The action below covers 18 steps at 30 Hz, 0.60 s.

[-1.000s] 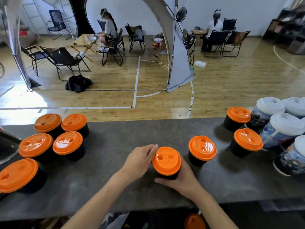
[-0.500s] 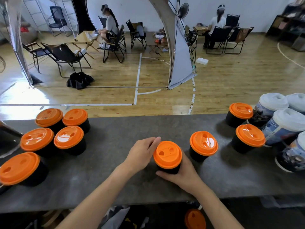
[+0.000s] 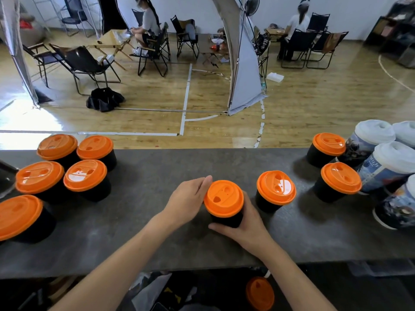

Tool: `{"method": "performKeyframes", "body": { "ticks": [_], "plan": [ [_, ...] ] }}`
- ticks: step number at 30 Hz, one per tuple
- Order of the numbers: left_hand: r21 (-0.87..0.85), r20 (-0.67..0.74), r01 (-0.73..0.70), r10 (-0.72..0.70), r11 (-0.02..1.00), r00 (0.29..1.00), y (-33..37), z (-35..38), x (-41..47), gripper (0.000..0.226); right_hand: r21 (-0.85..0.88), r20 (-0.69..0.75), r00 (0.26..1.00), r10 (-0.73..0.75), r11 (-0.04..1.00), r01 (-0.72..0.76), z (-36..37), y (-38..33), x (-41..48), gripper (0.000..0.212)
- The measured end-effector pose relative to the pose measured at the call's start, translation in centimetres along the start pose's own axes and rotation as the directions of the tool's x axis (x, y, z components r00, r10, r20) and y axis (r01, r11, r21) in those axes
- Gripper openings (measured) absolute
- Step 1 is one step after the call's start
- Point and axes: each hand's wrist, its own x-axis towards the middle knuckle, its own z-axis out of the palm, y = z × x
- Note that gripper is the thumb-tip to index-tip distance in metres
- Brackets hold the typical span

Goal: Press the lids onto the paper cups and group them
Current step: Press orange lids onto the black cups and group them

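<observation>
A black paper cup with an orange lid (image 3: 223, 198) stands at the middle of the dark counter (image 3: 157, 239). My right hand (image 3: 244, 227) wraps around its lower right side. My left hand (image 3: 188, 200) lies against its left side, fingertips touching the lid's rim. A group of several black cups with orange lids (image 3: 85, 176) stands at the left. Three more lidded black cups (image 3: 275, 187) (image 3: 341, 178) (image 3: 328, 144) stand to the right.
Tall printed cups with white lids (image 3: 390, 160) crowd the counter's right end. A loose orange lid (image 3: 260, 292) lies below the counter's near edge. Beyond the counter's far edge is a wooden floor with folding chairs and seated people.
The view has tilted a little; the held cup and both hands sit slightly higher in the frame. My grip on the cup looks the same.
</observation>
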Motion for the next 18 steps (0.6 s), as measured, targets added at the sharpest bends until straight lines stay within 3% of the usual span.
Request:
{"method": "performKeyframes", "body": {
  "ticks": [3, 6, 10, 15, 18],
  "plan": [
    [-0.021, -0.028, 0.007, -0.007, 1.0, 1.0, -0.2, 0.4, -0.4, 0.053, -0.009, 0.028, 1.0, -0.006, 1.0, 0.006, 0.0, 0.1, 0.0, 0.078],
    [0.056, 0.096, 0.014, -0.02, 0.998, 0.995, 0.5, -0.6, 0.8, 0.054, -0.006, 0.037, 0.999, 0.012, 1.0, -0.012, -0.1, 0.4, 0.1, 0.076],
    [-0.018, 0.233, 0.025, -0.02, 1.0, 0.972, 1.0, -1.4, 1.5, 0.051, -0.013, 0.03, 1.0, -0.002, 1.0, 0.002, -0.1, 0.5, 0.0, 0.077],
    [-0.052, -0.037, -0.02, 0.018, 0.998, 0.999, 0.0, 0.3, -0.9, 0.055, 0.006, 0.019, 1.0, -0.007, 1.0, 0.007, 0.1, 0.2, 0.1, 0.08],
    [-0.066, -0.053, -0.013, 0.01, 0.998, 0.999, 0.0, 0.4, -0.6, 0.056, 0.008, 0.019, 1.0, -0.01, 1.0, 0.01, 0.2, 0.4, 0.2, 0.077]
  ]
}}
